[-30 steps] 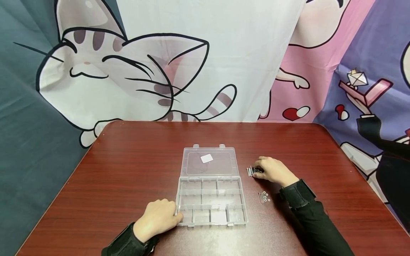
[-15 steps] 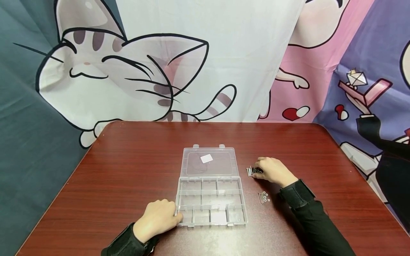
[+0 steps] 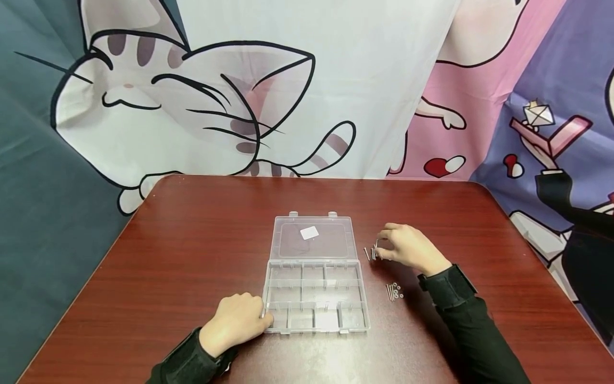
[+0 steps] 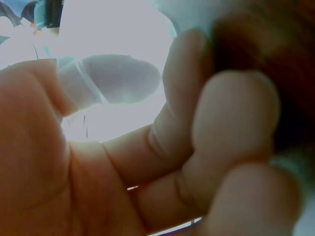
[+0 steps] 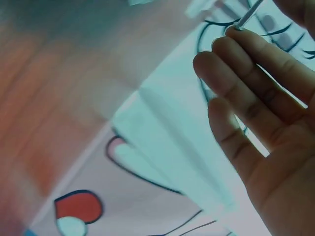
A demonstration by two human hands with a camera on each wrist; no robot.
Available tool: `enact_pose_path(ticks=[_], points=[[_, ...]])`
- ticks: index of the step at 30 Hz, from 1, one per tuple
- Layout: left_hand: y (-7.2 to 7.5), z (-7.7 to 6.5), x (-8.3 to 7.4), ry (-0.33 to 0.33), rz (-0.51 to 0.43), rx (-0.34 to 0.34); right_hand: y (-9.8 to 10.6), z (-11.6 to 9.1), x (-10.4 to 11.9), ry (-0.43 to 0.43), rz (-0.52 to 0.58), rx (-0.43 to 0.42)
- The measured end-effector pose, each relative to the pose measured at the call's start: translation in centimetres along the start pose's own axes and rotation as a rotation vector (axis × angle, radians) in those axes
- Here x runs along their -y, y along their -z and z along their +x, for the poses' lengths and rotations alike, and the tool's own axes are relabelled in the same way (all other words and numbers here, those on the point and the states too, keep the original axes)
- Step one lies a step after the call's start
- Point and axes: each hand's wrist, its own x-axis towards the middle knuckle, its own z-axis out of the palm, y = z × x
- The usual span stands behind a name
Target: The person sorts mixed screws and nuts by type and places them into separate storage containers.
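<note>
Patterned cloth backdrop (image 3: pixel 374 80) behind a brown table (image 3: pixel 144 256). Clear divided box (image 3: pixel 314 272) at table centre, lid folded back to the far side. Left hand (image 3: pixel 237 321) at the box's near left corner: fingers curled in, thumb over the left wall, edge pinched between; left wrist view shows the thumb against translucent plastic. Right hand (image 3: pixel 408 247) beyond the box's right side: thumb and index nearly closed on one slim metal screw (image 5: pixel 250 14), the other three fingers loosely extended. White label (image 3: pixel 309 233) on the lid. Loose screws (image 3: pixel 372 253) just right of the box, by the right fingertips, partly hidden. Nearer, a second group: screws (image 3: pixel 390 292) side by side, small metal rings (image 3: pixel 397 287) along their right.
</note>
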Motion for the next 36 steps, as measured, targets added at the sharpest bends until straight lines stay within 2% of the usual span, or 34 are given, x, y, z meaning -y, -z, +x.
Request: enact_pose_path(ticks=[6,14,22,30,36], points=[[0.0,-0.1,0.0,0.009,0.009,0.005,0.2,0.9,2.6,0.085,0.036,-0.005],[-0.2,0.0,0.1,0.010,0.005,0.010,0.2,2.3,6.0,0.212,0.008,-0.019],[-0.2,0.1,0.1,0.009,0.010,0.000,-0.4,3.5,8.3,0.327,-0.035,-0.012],[-0.2,0.1,0.2,0.006,0.017,-0.011,-0.8,3.9,8.4,0.345,-0.051,-0.002],[0.0,0.0,0.2,0.010,0.007,0.007,-0.7,4.0,8.4,0.329,-0.061,0.015]])
